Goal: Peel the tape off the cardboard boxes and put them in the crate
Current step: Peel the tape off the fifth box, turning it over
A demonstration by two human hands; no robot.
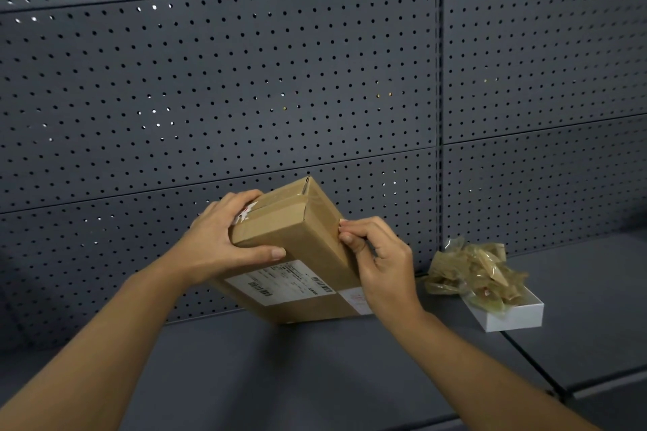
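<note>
Head view, so you're looking down past both forearms. The left hand (224, 241) is wrapped over the upper left end of the box (297, 248), fingers curled across the top face and thumb stretched flat along the front face, so it's got a solid grip on it. The right hand (378, 259) is up against the box's right edge with its fingertips (345, 229) bunched together, pinching at the edge of the tape (322, 206) there. Can't tell if any tape has actually come up under the fingers, it's too small to see.

The box is tilted, one lower corner resting on the shelf (315, 378) and the far end raised toward the pegboard (245, 80). Clear-brown tape runs across its top end and down the right side. A white shipping label (280, 282) with barcodes sits on the face turned toward the camera, and there's a second small white sticker partly behind the right wrist.

Over to the right on the shelf, well apart from the box, is a shallow white tray (514, 318) with a crumpled wad of tape (472, 273) heaped in it and spilling over its left end. The shelf is dark grey, and so is the pegboard behind it.
</note>
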